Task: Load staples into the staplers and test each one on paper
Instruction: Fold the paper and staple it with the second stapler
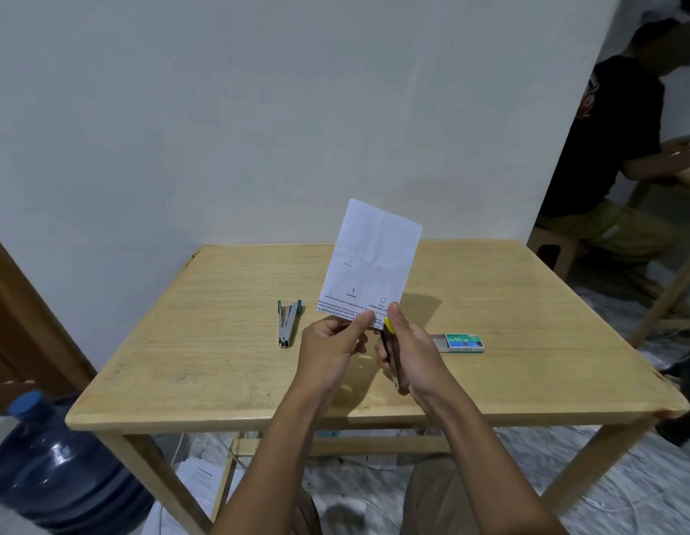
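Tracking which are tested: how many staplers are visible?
2. A teal stapler lies on the table, left; the right hand grips a yellow-tipped stapler at the paper.

Teal stapler (pixel 289 323) left, staple box (pixel 460 342) right — open tabletop (pixel 204 361) between.

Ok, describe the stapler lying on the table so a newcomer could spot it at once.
Start at the light wooden table. Left of the left hand lies a slim metal stapler. Its teal ends set it apart from the yellow-tipped stapler in the right hand.
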{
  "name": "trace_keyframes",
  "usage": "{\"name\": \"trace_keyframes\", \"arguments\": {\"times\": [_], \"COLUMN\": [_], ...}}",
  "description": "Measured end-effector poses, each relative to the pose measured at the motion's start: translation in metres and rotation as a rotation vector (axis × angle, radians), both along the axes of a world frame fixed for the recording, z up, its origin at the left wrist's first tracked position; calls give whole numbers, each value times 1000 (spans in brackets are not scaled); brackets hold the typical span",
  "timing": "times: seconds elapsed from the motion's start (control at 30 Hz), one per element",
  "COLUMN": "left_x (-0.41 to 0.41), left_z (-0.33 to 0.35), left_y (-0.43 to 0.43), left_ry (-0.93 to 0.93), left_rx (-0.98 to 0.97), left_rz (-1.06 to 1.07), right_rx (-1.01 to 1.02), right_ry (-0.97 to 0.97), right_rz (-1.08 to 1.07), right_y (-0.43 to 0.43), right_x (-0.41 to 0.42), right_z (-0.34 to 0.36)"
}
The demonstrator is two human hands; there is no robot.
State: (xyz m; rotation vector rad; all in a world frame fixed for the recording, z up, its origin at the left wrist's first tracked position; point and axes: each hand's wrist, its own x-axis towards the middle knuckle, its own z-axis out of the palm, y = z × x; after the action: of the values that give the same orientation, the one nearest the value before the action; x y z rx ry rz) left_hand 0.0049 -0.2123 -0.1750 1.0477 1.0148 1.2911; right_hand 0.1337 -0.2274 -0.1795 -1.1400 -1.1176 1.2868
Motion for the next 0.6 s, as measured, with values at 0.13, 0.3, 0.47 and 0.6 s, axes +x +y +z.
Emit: {"name": "trace_keyframes", "arguments": {"times": [0.13,0.3,0.47,0.6], "left_x": [0,-2,-2,-3], "left_z": [0,0,1,0], "left_y": [1,1,2,2], "left_ry": [-9,-31,-35,-69], "left_rx": [-12,-31,-44,-49], "left_rz": [-15,-33,-33,-45], "right_rx": [24,60,80,89], "right_ry": [-25,-64,-73,-71], "right_rz": [-40,-49,-31,-27], "right_y": [1,0,-3,-3], "right_x": [0,-1,-2,-2], "right_z": [-1,0,4,6]}}
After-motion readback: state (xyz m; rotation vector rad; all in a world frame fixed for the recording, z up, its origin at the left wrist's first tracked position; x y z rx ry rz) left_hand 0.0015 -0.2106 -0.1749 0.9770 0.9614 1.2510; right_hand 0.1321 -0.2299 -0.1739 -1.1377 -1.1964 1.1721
